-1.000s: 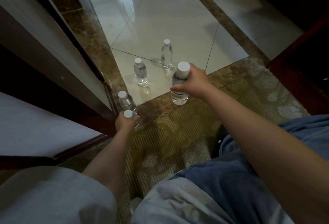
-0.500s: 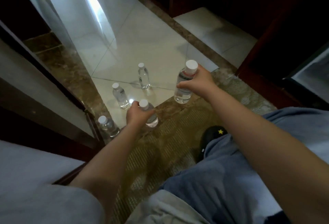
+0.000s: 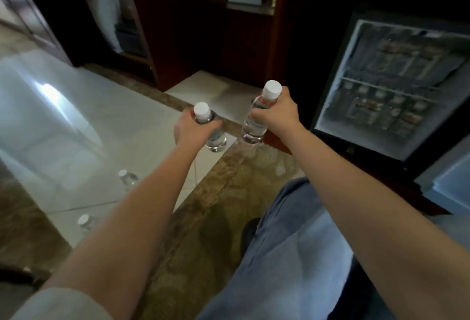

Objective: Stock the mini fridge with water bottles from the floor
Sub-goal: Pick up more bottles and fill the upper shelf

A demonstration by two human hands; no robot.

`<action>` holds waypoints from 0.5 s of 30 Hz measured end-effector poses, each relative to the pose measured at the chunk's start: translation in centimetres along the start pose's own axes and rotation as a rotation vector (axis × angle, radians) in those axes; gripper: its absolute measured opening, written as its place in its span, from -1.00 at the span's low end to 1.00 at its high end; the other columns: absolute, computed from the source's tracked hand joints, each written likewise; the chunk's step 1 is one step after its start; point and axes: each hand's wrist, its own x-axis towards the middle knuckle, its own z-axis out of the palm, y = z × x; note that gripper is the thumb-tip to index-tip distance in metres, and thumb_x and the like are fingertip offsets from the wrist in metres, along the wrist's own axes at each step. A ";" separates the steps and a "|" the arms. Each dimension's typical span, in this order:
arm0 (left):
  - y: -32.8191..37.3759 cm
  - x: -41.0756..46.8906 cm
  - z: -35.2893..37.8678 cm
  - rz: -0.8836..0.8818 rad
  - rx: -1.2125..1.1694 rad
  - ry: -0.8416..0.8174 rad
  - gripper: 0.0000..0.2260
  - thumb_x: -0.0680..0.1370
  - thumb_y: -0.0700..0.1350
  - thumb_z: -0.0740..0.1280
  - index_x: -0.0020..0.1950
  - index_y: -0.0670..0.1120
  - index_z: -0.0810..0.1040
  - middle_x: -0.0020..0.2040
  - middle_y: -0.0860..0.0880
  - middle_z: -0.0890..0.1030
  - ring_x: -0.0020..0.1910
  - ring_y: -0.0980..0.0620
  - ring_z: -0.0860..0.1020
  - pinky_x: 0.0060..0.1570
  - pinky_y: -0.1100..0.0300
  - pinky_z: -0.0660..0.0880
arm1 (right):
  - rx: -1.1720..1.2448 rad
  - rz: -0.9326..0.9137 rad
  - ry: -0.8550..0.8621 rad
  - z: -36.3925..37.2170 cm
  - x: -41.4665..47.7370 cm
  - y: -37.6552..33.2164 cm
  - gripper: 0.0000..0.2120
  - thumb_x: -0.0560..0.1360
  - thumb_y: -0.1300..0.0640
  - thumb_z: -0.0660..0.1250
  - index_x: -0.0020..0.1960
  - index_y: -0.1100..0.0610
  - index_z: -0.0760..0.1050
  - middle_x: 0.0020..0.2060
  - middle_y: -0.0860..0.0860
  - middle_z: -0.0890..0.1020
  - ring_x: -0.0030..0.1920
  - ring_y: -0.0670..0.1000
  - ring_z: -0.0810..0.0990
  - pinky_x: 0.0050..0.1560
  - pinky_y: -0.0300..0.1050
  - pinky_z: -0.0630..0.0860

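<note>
My left hand [image 3: 189, 128] grips a clear water bottle [image 3: 216, 140] with a white cap by its neck, held in the air above the floor. My right hand [image 3: 278, 112] holds a second, taller water bottle [image 3: 254, 122] around its upper body. Both bottles hang upright, side by side, left of the open mini fridge [image 3: 389, 90]. The fridge's lit interior shows a wire shelf with several bottles standing on the lower level. Two more water bottles [image 3: 128, 178] [image 3: 86, 221] stand on the white tile floor at lower left, partly hidden by my left forearm.
The fridge door [image 3: 450, 179] swings open at the right edge. Dark wooden cabinetry [image 3: 178, 27] stands behind, with a shelf holding folded items. My knees in blue trousers [image 3: 292, 243] rest on patterned carpet [image 3: 203, 218]. A dark shoe [image 3: 250, 230] shows by my leg.
Both hands have lifted their bottles off the floor and carried them rightward. The view has swung right, bringing the open fridge into sight.
</note>
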 end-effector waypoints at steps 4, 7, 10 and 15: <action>6.4 0.9 4.7 0.113 -0.027 -0.046 -0.47 0.31 0.07 0.52 0.20 -0.07 0.48 0.07 -0.01 0.56 0.07 -0.02 0.54 0.03 0.09 0.49 | -0.003 0.005 0.131 -5.7 2.1 0.7 -0.49 0.35 0.12 0.46 0.22 0.14 0.32 -0.03 0.00 0.48 0.00 0.05 0.52 0.01 -0.04 0.51; 10.8 0.8 8.5 0.212 -0.039 -0.125 -0.50 0.33 0.05 0.52 0.17 -0.09 0.49 0.06 0.01 0.56 -0.01 0.04 0.50 -0.09 0.17 0.39 | -0.021 0.024 0.197 -10.2 3.3 1.6 -0.47 0.37 0.11 0.47 0.23 0.13 0.30 -0.03 -0.03 0.46 0.00 0.03 0.49 -0.02 -0.05 0.47; 14.9 0.2 12.5 0.265 -0.051 -0.186 -0.50 0.34 0.05 0.52 0.17 -0.10 0.48 0.04 0.02 0.53 -0.02 0.06 0.48 -0.10 0.19 0.37 | -0.042 0.039 0.271 -14.9 4.6 2.8 -0.45 0.36 0.08 0.50 0.23 0.12 0.31 -0.03 -0.05 0.48 -0.02 0.00 0.48 -0.07 -0.11 0.41; 20.2 -1.2 19.1 0.299 -0.124 -0.306 -0.54 0.33 0.00 0.54 0.14 -0.09 0.48 0.03 0.02 0.53 0.00 0.04 0.50 -0.08 0.18 0.42 | -0.056 0.103 0.391 -21.7 6.1 5.4 -0.45 0.36 0.16 0.46 0.27 0.11 0.30 -0.03 -0.05 0.48 -0.01 0.02 0.51 -0.02 -0.04 0.51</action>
